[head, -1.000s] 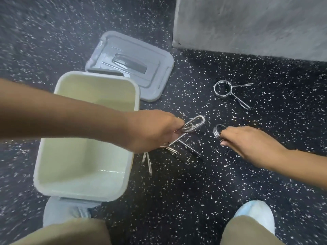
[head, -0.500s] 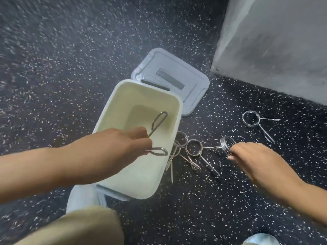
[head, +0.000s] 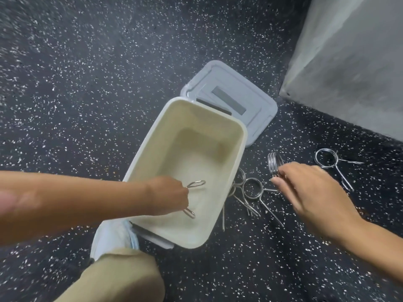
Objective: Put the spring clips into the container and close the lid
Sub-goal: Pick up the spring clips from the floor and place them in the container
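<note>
A cream container (head: 238, 129) stands open on the speckled floor. Its grey lid (head: 257, 101) hangs back from the far rim, flat on the floor. My left hand (head: 168, 196) is down inside the container, shut on a metal spring clip (head: 196, 184) whose two wire handles stick out past my fingers. My right hand (head: 311, 192) is right of the container, shut on another spring clip (head: 275, 164) lifted off the floor. Loose spring clips (head: 251, 190) lie beside the container's right wall. One more spring clip (head: 327, 159) lies farther right.
A grey concrete block (head: 349, 68) rises at the upper right. My white shoe (head: 111, 238) sits against the container's near end, with my tan trouser leg (head: 117, 277) below it. Dark speckled floor (head: 98, 83) spreads all around.
My left hand has carried its clip from the floor pile over the rim and down inside the container. My right hand has lifted its clip off the floor. The view has shifted left.
</note>
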The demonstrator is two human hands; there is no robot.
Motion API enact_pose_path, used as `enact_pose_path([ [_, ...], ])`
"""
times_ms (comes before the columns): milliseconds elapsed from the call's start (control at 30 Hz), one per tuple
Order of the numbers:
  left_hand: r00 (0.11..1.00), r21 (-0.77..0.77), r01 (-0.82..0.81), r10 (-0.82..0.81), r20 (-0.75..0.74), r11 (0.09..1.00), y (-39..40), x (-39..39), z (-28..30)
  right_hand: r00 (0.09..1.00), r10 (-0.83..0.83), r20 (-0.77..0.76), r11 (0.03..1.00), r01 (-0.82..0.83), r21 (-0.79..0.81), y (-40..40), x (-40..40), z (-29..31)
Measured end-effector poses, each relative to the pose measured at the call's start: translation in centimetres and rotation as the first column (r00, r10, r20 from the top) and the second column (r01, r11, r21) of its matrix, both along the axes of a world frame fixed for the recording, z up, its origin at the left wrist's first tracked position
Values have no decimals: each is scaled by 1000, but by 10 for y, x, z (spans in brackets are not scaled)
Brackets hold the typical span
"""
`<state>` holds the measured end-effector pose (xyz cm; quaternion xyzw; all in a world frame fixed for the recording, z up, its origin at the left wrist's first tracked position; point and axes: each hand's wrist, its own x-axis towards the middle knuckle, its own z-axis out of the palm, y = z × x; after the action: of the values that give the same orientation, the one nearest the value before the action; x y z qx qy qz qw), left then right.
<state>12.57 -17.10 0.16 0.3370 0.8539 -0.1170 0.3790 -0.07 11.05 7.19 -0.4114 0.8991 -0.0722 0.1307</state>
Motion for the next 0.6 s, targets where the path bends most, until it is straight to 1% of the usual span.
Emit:
enact_pose_path([
  [133,1000,-10,-3,3,24,1000,-1,7,-11,1000,23,-1,996,-23,-81,-24,-2,14],
  [200,999,5,-29,29,31,1000,-3,12,-14,998,63,-3,993,-63,-100,-39,-1,25],
  [267,997,8,-71,71,32,997,-6,15,-15,995,95,36,989,-90,-115,-55,-1,36],
  [333,990,3,-134,133,48,991,-10,14,-13,989,74,131,987,-54,-153,-71,-2,42],
  [367,985,-1,-163,162,65,987,-11,12,-10,976,32,216,983,8,-182,-79,-4,44],
  [433,972,6,-223,221,84,975,-14,7,-4,912,-63,406,965,160,-210,-94,-10,46],
  [467,964,25,-257,255,75,966,-16,5,1,882,-83,463,956,201,-212,-101,-15,47],
  [533,945,82,-328,327,27,941,-21,2,12,860,-71,505,961,195,-197,-116,-23,47],
  [600,924,144,-377,382,-6,915,-24,2,25,871,-37,489,974,140,-176,-131,-29,44],
])
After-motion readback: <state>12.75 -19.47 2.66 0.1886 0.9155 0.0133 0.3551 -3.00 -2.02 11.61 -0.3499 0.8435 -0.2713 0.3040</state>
